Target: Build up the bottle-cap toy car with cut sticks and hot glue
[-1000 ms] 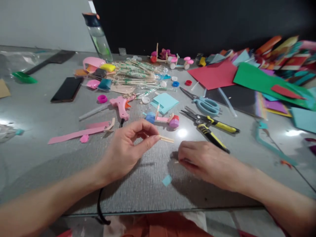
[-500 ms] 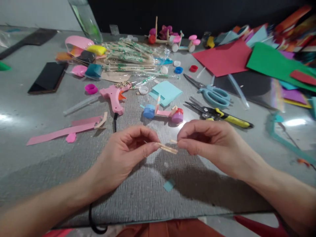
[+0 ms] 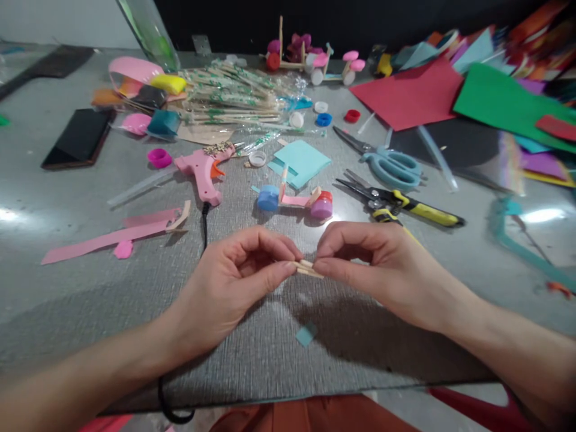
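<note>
Both hands, left hand [image 3: 229, 288] and right hand [image 3: 382, 273], pinch small wooden sticks [image 3: 306, 269] fingertip-to-fingertip.

My left hand [image 3: 234, 282] and right hand [image 3: 382, 270] meet fingertip to fingertip, both pinched closed, forearms angled inward.

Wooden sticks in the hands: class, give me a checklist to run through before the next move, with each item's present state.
1. Left hand pinches the wooden sticks: ok.
2. Right hand pinches their other end: ok.
3. Sticks held clear above the table: ok.
4. Glue gun lies apart from both hands: ok.
5. Glue on the sticks: cannot tell.
6. Pliers and scissors lie beyond the fingers: ok.
</note>
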`<state>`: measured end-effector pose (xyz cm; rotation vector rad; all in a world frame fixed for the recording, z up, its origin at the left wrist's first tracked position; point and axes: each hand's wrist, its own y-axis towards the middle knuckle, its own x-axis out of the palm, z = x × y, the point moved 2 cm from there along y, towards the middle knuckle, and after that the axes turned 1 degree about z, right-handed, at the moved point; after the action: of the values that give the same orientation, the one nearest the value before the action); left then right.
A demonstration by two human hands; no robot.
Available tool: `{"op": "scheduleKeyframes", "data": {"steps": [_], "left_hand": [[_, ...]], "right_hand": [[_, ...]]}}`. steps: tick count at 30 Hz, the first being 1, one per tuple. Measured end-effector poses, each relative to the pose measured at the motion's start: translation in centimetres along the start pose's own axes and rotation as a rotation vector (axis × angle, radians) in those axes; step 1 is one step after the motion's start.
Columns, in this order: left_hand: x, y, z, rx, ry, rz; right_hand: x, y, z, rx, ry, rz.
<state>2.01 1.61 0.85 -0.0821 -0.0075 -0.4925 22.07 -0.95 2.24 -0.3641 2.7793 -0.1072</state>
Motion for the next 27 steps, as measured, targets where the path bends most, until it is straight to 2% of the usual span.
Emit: {"op": "scheduleKeyframes", "data": {"steps": [5,14,19,27], "left_hand": [[-0.2,0.1,-0.4,-0.028,-0.030,-0.005],[-0.6,0.2,-1.1,-0.076,-0.174,-0.006],[-0.8,0.2,-1.3,-0.086,-0.174,-0.001],[-0.4,0.2,-1.1,-0.093,-0.168,-0.025]], "right_hand": [[-0.1,0.2,0.3,-0.003,0.052,-0.048],[-0.8,0.4,0.8,-0.014,0.114,-0.055],[-0.7,0.2,0.8,-0.001,0.174,-0.069],[-0.5,0.3,0.5,0.029,0.151,-0.111]]}}
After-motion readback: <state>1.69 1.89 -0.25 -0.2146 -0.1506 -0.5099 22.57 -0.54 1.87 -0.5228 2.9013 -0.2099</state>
